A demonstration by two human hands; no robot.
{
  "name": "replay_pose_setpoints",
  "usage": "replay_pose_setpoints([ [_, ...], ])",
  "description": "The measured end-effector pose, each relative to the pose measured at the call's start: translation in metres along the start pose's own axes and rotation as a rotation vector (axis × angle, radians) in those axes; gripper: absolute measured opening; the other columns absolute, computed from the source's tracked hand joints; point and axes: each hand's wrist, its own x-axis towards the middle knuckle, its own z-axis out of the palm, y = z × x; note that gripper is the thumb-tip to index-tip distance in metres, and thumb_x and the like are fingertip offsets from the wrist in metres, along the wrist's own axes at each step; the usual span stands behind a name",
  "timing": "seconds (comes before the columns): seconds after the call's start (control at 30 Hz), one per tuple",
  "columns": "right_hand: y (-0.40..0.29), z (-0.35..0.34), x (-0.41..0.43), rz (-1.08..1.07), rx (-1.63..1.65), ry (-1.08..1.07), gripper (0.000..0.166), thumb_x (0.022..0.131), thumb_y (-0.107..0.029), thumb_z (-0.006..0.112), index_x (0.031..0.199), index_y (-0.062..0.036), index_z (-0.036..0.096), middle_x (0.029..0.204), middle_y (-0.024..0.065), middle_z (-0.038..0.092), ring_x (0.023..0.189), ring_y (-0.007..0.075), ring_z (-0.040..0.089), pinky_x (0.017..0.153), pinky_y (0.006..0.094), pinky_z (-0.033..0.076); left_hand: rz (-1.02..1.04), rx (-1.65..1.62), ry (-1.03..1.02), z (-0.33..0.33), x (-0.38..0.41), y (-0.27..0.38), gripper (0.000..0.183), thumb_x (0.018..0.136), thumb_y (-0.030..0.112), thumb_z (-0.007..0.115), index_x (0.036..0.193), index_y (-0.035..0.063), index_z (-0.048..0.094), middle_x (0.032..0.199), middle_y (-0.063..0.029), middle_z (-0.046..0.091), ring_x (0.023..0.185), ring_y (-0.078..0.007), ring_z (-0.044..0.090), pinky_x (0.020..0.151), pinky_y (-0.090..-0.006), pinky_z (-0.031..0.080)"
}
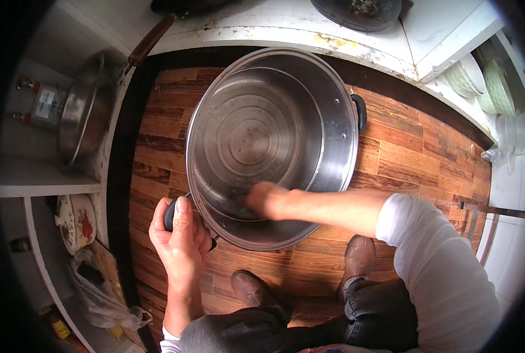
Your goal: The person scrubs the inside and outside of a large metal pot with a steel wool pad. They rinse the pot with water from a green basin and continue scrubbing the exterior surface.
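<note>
A large stainless-steel pot is in front of me, tilted so that its open mouth faces up towards me. Round its black side handle my left hand is closed, at the pot's lower left. The opposite black handle sticks out free on the right. My right hand reaches down inside the pot, near the lower wall. It is blurred and its fingers are indistinct, so I cannot tell whether they hold anything. Concentric rings and brownish specks mark the pot's bottom.
Wood-patterned flooring lies beneath, with my shoes close to the pot. Left shelves hold a metal basin, a flowered enamel pot and a plastic bag. A brown handle overhangs the counter edge. Green bowls stand at right.
</note>
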Motion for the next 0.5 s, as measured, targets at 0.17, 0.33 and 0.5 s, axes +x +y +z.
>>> replay_pose_setpoints([
  [0.17,-0.014,-0.064,0.039,-0.310,-0.415,0.870,0.040,0.077,-0.015,0.052,0.113,0.0036,0.057,0.124,0.0228,0.050,0.123,0.0358,0.040,0.105,0.0414,0.033,-0.008,0.003,0.024,-0.003,-0.004,0.000,0.027,0.094,0.019,0.054,0.073,0.0103,0.039,0.052,0.0055,0.034,0.039,-0.0029,0.026,0.033,-0.0210,0.020],
  [0.33,0.077,-0.080,0.023,0.454,-0.842,0.716,0.050,0.079,-0.024,0.050,0.121,0.0041,0.053,0.132,0.0244,0.043,0.124,0.0383,0.038,0.100,0.0440,0.033,0.044,0.008,-0.004,-0.007,-0.002,-0.004,0.027,0.094,0.018,0.053,0.073,0.0103,0.038,0.051,0.0053,0.034,0.038,-0.0026,0.026,0.033,-0.0208,0.020],
  [0.5,0.079,0.004,-0.009,0.591,-0.777,-0.061,0.028,0.078,-0.022,0.055,0.098,-0.0104,0.069,0.097,0.0121,0.062,0.089,0.0303,0.051,0.065,0.0414,0.040,0.032,-0.001,-0.009,0.000,0.000,-0.001,0.027,0.094,0.017,0.054,0.074,0.0099,0.038,0.051,0.0055,0.034,0.038,-0.0020,0.025,0.033,-0.0199,0.019],
])
